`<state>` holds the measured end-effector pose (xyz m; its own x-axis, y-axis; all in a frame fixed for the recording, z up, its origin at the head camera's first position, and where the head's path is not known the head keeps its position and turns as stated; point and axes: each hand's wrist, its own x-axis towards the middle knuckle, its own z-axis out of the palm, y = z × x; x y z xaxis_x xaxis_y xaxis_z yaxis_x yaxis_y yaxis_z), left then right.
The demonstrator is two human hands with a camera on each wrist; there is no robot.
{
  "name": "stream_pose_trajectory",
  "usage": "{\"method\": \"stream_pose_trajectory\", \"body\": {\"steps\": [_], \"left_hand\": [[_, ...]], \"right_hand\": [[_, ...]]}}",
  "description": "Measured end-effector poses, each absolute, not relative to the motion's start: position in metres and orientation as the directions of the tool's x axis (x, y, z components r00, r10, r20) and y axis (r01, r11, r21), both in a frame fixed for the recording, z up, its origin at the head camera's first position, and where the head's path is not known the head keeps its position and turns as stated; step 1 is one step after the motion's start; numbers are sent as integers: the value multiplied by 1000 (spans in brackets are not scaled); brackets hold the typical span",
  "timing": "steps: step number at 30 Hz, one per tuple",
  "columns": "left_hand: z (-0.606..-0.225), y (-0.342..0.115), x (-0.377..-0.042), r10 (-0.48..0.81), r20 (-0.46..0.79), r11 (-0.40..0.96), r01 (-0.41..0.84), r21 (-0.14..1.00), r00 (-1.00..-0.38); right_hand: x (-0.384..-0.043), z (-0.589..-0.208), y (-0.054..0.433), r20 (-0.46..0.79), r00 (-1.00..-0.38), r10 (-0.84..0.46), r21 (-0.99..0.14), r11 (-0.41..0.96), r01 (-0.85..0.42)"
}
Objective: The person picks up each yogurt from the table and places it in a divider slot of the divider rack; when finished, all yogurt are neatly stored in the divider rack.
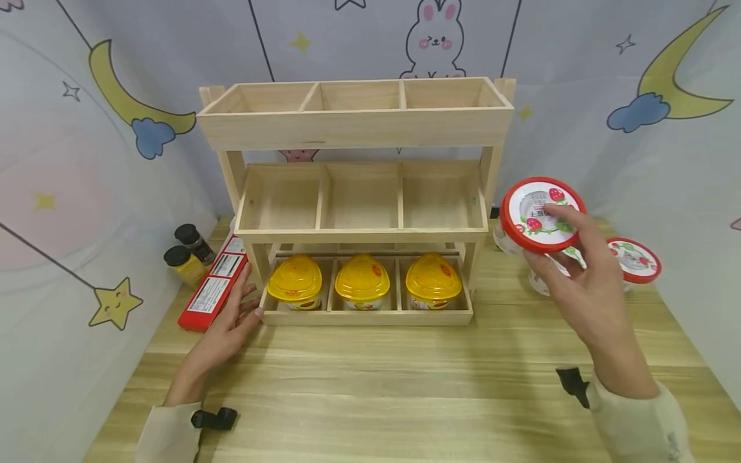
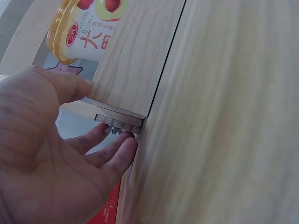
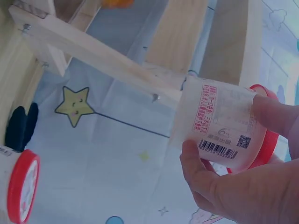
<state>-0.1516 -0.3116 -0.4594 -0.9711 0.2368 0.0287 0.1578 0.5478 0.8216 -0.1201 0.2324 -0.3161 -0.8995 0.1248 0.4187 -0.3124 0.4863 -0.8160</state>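
My right hand (image 1: 585, 283) grips a plastic tub with a red-rimmed, strawberry-printed lid (image 1: 543, 214), lifted to the right of a three-tier wooden rack (image 1: 356, 128). In the right wrist view the tub's barcode side (image 3: 217, 123) shows between thumb and fingers. At the rack's lower left corner, my left hand (image 1: 228, 325) holds the end of the bottom tray (image 2: 135, 60). Its thumb is on the front edge, its fingers by a bolt at the side. Three yellow-lidded cups (image 1: 363, 283) stand in the bottom tray, one per compartment. Both upper tiers are bare.
More red-lidded tubs (image 1: 633, 260) stand on the table behind my right hand. Left of the rack lie a red box (image 1: 211, 292) and two black-capped jars (image 1: 188, 257). A printed cloth (image 1: 359, 38) hangs around the back and sides.
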Motion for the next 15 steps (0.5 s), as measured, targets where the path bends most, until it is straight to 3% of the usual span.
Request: {"method": "stream_pose_trajectory", "body": {"steps": [15], "left_hand": [[-460,-313,-153,240,36,568,171,805,-970]], "right_hand": [[-135,-301,183,459,-888,21,-791,464,-398]]}}
